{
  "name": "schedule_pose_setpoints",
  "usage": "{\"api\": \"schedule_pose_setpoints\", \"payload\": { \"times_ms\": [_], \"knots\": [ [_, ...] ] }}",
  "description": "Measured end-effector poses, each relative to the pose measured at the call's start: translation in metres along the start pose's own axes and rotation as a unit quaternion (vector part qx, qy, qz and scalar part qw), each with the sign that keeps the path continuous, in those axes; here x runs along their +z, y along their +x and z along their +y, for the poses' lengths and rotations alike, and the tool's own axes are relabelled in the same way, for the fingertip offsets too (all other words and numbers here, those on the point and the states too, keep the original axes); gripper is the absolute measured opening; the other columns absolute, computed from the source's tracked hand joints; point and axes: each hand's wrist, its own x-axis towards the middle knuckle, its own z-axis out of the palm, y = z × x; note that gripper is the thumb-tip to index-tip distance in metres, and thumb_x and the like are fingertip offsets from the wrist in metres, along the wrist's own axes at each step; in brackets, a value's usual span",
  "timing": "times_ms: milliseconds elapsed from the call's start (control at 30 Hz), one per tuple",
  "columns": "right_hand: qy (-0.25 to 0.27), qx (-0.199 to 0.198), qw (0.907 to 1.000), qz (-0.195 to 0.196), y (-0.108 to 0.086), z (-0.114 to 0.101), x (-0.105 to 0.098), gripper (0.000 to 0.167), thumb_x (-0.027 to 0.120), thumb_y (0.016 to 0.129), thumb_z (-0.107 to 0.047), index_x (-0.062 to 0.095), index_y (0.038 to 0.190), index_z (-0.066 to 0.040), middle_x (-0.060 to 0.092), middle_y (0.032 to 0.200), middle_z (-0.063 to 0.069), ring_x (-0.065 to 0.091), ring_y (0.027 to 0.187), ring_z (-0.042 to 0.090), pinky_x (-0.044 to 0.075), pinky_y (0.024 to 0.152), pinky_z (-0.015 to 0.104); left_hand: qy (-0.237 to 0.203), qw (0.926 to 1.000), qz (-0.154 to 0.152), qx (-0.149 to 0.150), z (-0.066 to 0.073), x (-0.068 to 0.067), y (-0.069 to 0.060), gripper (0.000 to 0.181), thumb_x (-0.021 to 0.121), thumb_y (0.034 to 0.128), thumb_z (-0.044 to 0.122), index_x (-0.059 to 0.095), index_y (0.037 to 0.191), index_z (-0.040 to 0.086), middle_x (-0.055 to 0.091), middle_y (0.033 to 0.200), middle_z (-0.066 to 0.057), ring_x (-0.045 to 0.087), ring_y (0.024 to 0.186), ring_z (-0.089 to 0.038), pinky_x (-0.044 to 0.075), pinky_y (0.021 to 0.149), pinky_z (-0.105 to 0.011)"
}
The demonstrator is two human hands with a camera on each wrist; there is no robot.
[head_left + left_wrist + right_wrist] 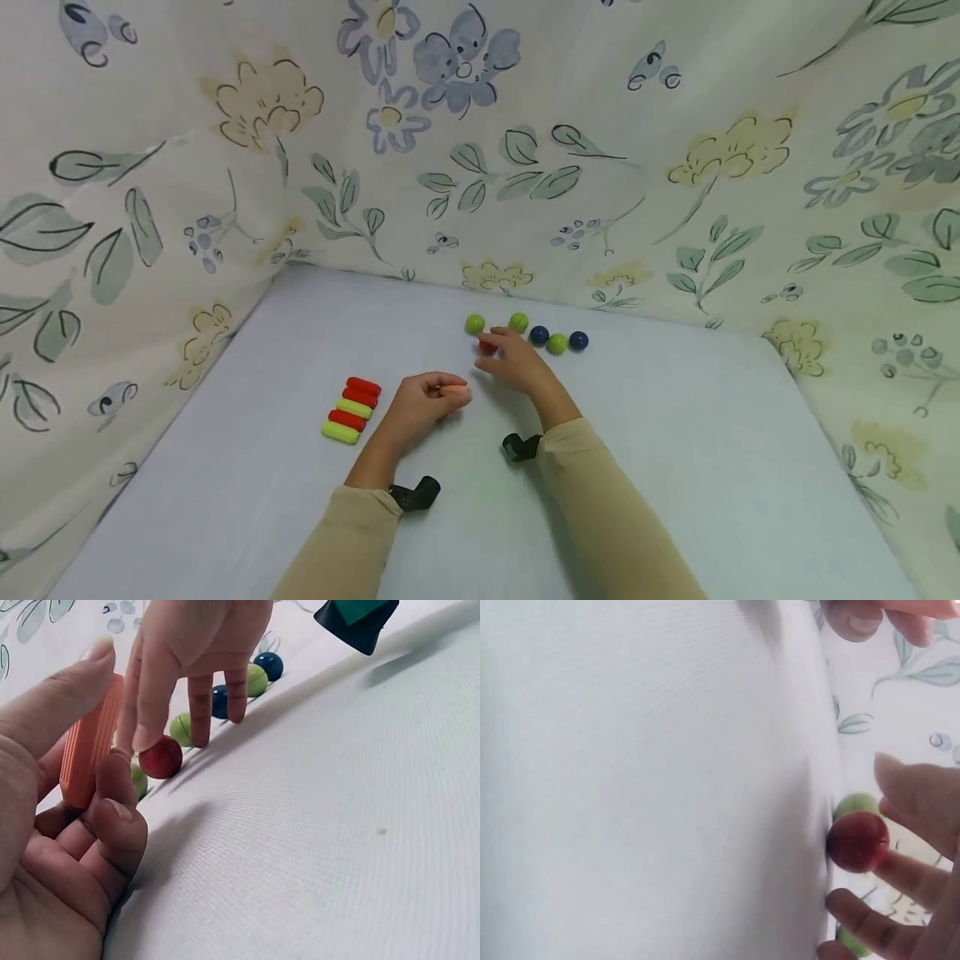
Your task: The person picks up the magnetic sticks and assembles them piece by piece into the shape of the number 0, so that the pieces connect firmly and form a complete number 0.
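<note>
My left hand (422, 408) pinches an orange ridged stick (91, 750) between thumb and fingers, held above the table. Farther forward, my right hand (517, 365) reaches over a dark red ball (859, 841), its fingers spread. In the right wrist view the thumb stands apart from the ball while a finger lies behind it; whether that finger touches cannot be told. Around this hand sit green balls (475, 324) and dark blue balls (578, 340), partly hidden by the fingers in the left wrist view.
Left of my left hand, red sticks (363, 387) and yellow-green sticks (340, 432) lie side by side in a slanted column on the white table (675, 467). A floral curtain (570, 183) hangs along the table's back and sides. Both wrists wear dark camera mounts.
</note>
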Motion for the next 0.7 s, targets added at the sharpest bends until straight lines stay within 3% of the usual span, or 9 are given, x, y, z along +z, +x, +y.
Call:
{"api": "schedule_pose_setpoints", "payload": {
  "times_ms": [200,300,433,533,700],
  "knots": [
    [0.017,0.019,0.9997,0.003,-0.011,0.006,0.004,0.040,0.072,0.090,-0.019,0.065,0.130,-0.021,0.059,0.131,0.008,0.055,0.118,0.025,0.043,0.104,0.044,-0.002,0.9999,-0.004,0.012,-0.004,0.001,0.002,0.044,0.081,0.0757,0.050,0.073,0.110,0.024,0.068,0.085,-0.006,0.058,0.071,-0.020,0.049,0.063,-0.029],
    [0.034,0.036,0.9988,-0.001,-0.022,0.008,0.007,0.036,0.073,0.088,-0.019,0.069,0.124,-0.024,0.062,0.127,0.006,0.056,0.115,0.024,0.044,0.102,0.045,-0.005,0.9999,-0.004,0.015,-0.005,-0.001,0.003,0.041,0.081,0.0791,0.042,0.073,0.115,0.022,0.070,0.092,-0.004,0.060,0.069,-0.021,0.051,0.062,-0.029],
    [0.102,0.064,0.9928,0.004,-0.042,0.015,0.010,0.035,0.076,0.085,-0.023,0.070,0.119,-0.026,0.064,0.120,0.002,0.059,0.107,0.022,0.049,0.091,0.041,0.002,1.0000,0.003,0.008,-0.004,-0.001,0.002,0.040,0.082,0.0797,0.036,0.072,0.117,0.022,0.071,0.104,-0.002,0.064,0.071,-0.023,0.054,0.066,-0.030],
    [0.196,0.074,0.9777,0.012,-0.055,0.021,0.013,0.040,0.078,0.085,-0.024,0.068,0.123,-0.023,0.066,0.117,0.001,0.061,0.099,0.020,0.053,0.079,0.034,-0.007,0.9999,0.011,0.002,-0.003,0.000,0.001,0.041,0.083,0.0786,0.035,0.073,0.115,0.020,0.070,0.107,-0.003,0.065,0.074,-0.023,0.055,0.068,-0.029],
    [0.343,0.060,0.9372,0.011,-0.067,0.029,0.018,0.049,0.078,0.085,-0.024,0.062,0.130,-0.014,0.067,0.114,0.006,0.063,0.089,0.021,0.054,0.071,0.029,-0.027,0.9995,0.015,0.002,-0.001,0.002,0.000,0.038,0.082,0.0799,0.035,0.073,0.113,0.018,0.071,0.106,-0.004,0.065,0.075,-0.025,0.055,0.070,-0.029]
  ]
}}
